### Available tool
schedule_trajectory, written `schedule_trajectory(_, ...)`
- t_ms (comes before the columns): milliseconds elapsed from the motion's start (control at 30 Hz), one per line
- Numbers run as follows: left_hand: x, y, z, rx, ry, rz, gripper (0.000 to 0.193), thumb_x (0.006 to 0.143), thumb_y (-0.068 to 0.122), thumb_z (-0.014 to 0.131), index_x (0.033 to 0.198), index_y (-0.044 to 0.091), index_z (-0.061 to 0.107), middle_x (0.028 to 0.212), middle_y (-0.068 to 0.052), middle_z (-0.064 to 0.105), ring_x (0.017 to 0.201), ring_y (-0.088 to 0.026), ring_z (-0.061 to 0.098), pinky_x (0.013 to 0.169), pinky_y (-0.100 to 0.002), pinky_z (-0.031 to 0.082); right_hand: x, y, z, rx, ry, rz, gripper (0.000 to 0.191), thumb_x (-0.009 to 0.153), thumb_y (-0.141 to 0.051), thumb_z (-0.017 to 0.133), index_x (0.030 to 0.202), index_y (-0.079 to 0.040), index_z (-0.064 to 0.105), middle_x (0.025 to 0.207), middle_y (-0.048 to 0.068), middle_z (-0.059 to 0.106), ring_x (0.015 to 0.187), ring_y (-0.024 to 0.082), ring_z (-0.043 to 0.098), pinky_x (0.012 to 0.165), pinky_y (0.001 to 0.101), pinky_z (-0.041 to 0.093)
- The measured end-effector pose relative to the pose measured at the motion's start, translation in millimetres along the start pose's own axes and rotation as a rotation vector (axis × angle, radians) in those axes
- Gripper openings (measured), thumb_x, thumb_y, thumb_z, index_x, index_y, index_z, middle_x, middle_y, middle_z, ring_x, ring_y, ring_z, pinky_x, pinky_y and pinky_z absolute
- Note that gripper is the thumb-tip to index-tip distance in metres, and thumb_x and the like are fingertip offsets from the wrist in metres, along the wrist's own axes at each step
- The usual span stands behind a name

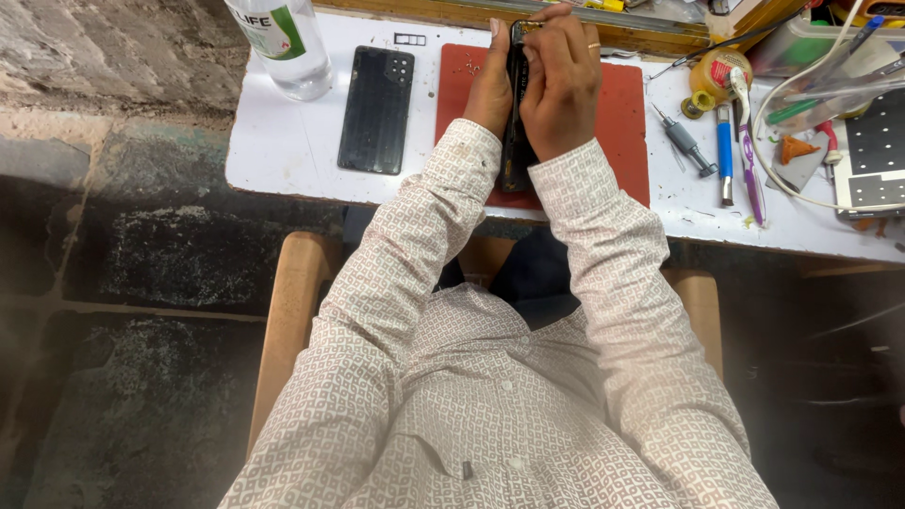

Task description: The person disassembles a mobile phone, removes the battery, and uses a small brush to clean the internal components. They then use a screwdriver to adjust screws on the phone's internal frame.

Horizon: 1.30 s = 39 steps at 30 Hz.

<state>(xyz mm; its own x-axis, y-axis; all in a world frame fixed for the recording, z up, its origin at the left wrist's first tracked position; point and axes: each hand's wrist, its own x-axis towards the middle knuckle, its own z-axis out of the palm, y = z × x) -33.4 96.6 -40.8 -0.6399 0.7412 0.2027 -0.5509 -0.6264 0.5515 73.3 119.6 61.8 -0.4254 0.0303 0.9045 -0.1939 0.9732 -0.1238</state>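
A person sits at a white counter and holds a dark phone body up on its long edge, over a red mat. The left hand wraps around the left side of the phone body. The right hand wraps around the right side, and its fingers curl over the top end. Both hands are closed tight on it. The bottom end of the phone body seems to rest on the mat, close to the near edge of the counter.

I think a few things could go wrong here. The phone body stands on a thin edge, so it could slip sideways if one hand lets go a little. It is near the edge of the counter, so a slip could send it down to the floor. The fingers press hard at the top end, and too much push there could bend or crack a thin part.

A flat black back cover lies by itself on the counter, to the left of the mat. A clear plastic bottle stands just beside it. If an elbow bumps the bottle, it could tip onto the cover.

To the right lie a small screwdriver, a blue pen tool and a white cable. Tiny bits sit on the mat near the top left, too small to tell what they are. A sleeve could sweep them away.
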Motion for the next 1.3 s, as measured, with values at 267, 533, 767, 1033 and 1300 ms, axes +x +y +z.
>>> schedule_trajectory(267, -2, 4, 0, 0.096, 0.04, -0.009, 0.084, 0.096, 0.071, 0.044, 0.133, -0.003, 0.056, 0.124, -0.016, 0.063, 0.118, -0.024, 0.062, 0.101, -0.033, 0.053, 2, 3, 11, -0.038, -0.01, 0.026, 0.006, 0.102, 0.0, 0.062, 0.096, 0.0, 0.059, 0.1, 0.011, 0.06, 0.093, 0.029, 0.057, 0.08, 0.04, 0.048)
schedule_trajectory(533, -7, 9, 6, 0.121, 0.006, 0.017, 0.085, 0.094, 0.075, 0.041, 0.133, 0.002, 0.058, 0.121, -0.013, 0.065, 0.114, -0.021, 0.063, 0.099, -0.033, 0.054, 11, 3, 2, -0.098, -0.055, 0.043, 0.004, 0.1, 0.001, 0.061, 0.096, 0.001, 0.06, 0.098, 0.011, 0.059, 0.094, 0.031, 0.057, 0.081, 0.0413, 0.049)
schedule_trajectory(767, -9, 7, 10, 0.045, -0.07, 0.043, 0.086, 0.099, 0.079, 0.038, 0.126, 0.0, 0.06, 0.11, -0.013, 0.066, 0.108, -0.024, 0.066, 0.094, -0.036, 0.057, 1, -8, -5, -0.084, -0.051, -0.003, 0.004, 0.099, 0.002, 0.061, 0.095, 0.001, 0.061, 0.099, 0.012, 0.059, 0.093, 0.032, 0.055, 0.081, 0.0413, 0.047)
schedule_trajectory(1033, -9, 8, 6, 0.13, 0.023, 0.001, 0.087, 0.092, 0.08, 0.039, 0.124, 0.002, 0.062, 0.114, -0.014, 0.067, 0.109, -0.023, 0.067, 0.094, -0.034, 0.059, 6, -4, -1, -0.083, -0.029, -0.027, 0.005, 0.105, -0.002, 0.058, 0.1, 0.0, 0.06, 0.11, 0.012, 0.062, 0.101, 0.033, 0.057, 0.088, 0.0428, 0.046)
schedule_trajectory(1300, -8, 11, 7, 0.253, 0.117, -0.035, 0.102, 0.084, 0.085, 0.038, 0.135, -0.002, 0.055, 0.122, -0.018, 0.066, 0.115, -0.027, 0.067, 0.095, -0.036, 0.06, 9, 7, 7, -0.122, 0.02, -0.046, 0.007, 0.104, -0.005, 0.059, 0.098, -0.002, 0.061, 0.102, 0.01, 0.063, 0.095, 0.031, 0.057, 0.085, 0.041, 0.046)
